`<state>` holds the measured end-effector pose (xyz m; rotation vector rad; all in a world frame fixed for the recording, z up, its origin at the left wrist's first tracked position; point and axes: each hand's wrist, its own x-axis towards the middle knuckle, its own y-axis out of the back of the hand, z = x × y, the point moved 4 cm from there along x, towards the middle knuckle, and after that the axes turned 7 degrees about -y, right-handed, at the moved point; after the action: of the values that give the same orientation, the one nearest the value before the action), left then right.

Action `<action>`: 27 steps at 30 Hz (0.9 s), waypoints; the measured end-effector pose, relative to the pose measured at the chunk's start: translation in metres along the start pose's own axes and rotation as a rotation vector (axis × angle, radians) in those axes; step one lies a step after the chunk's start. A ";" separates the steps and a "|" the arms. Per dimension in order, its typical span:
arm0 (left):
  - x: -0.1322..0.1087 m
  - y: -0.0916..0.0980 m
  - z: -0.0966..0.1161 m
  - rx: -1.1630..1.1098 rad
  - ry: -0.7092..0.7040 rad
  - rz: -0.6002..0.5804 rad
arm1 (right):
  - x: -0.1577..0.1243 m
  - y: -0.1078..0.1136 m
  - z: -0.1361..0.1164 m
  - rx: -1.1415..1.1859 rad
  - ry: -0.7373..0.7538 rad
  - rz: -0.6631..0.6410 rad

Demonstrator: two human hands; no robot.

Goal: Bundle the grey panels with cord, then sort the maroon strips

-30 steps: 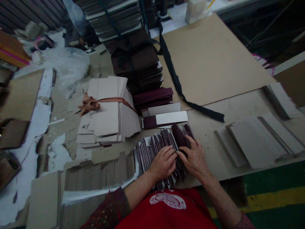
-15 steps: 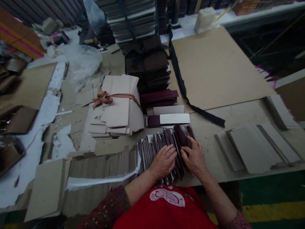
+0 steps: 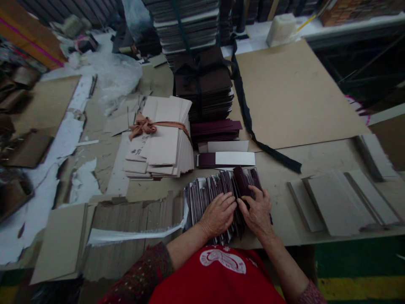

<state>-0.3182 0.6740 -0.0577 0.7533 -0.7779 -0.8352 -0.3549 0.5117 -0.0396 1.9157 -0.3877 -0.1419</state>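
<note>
A tightly packed row of dark maroon card pieces (image 3: 207, 190) with pale edges stands on the table close to my body. My left hand (image 3: 219, 214) lies across the top of the row, its fingers side by side and slightly bent. At the row's right end, my right hand (image 3: 257, 211) has its thumb and fingers around a maroon card piece (image 3: 243, 181) that leans and sticks up above the others. The two hands almost touch. How many pieces the right fingers hold is hidden. Just beyond lies a maroon-and-white strip (image 3: 234, 159).
Behind the row are a pile of maroon strips (image 3: 218, 130) and a beige card bundle (image 3: 163, 145) tied with brown cloth. Grey boards (image 3: 338, 202) lie to the right. A grey board row (image 3: 126, 219) stands at left. A black cloth band (image 3: 253, 126) trails across the table.
My right thumb has moved slightly left, closer to my left hand. The left hand stays on the row. The whole view has shifted a little.
</note>
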 end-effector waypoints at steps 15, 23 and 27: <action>0.000 0.006 0.000 -0.004 -0.001 0.046 | 0.000 0.003 0.001 -0.061 0.007 -0.057; -0.001 0.003 0.001 0.009 -0.013 0.038 | -0.002 0.005 -0.005 -0.116 -0.044 -0.124; -0.001 0.004 0.001 0.001 0.001 0.054 | 0.000 0.006 -0.011 -0.110 -0.097 -0.133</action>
<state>-0.3177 0.6762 -0.0541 0.7306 -0.7951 -0.7858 -0.3526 0.5193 -0.0303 1.8298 -0.3112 -0.3382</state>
